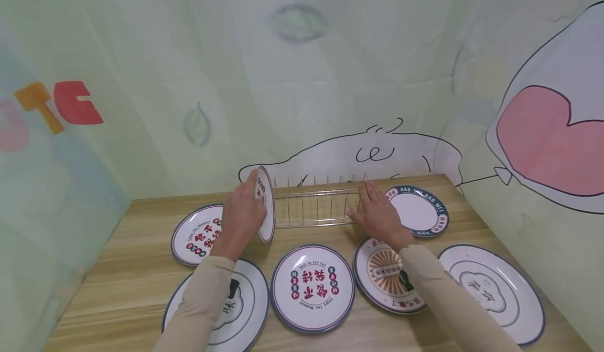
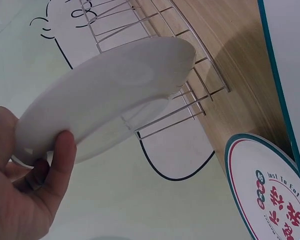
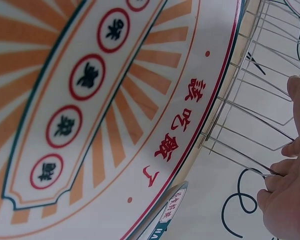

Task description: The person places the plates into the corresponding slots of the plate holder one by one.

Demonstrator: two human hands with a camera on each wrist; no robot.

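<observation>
My left hand grips a white plate by its edge and holds it upright at the left end of the wire rack. In the left wrist view the fingers of the left hand pinch the rim of the plate, whose pale underside faces the camera, with the rack behind it. My right hand rests on the rack's right end, fingers extended. In the right wrist view the right hand touches the wires of the rack.
Several printed plates lie flat on the wooden table: a left one, a front-left one, a middle one, a sunburst one, a blue-rimmed one and an oval one. A printed curtain hangs behind.
</observation>
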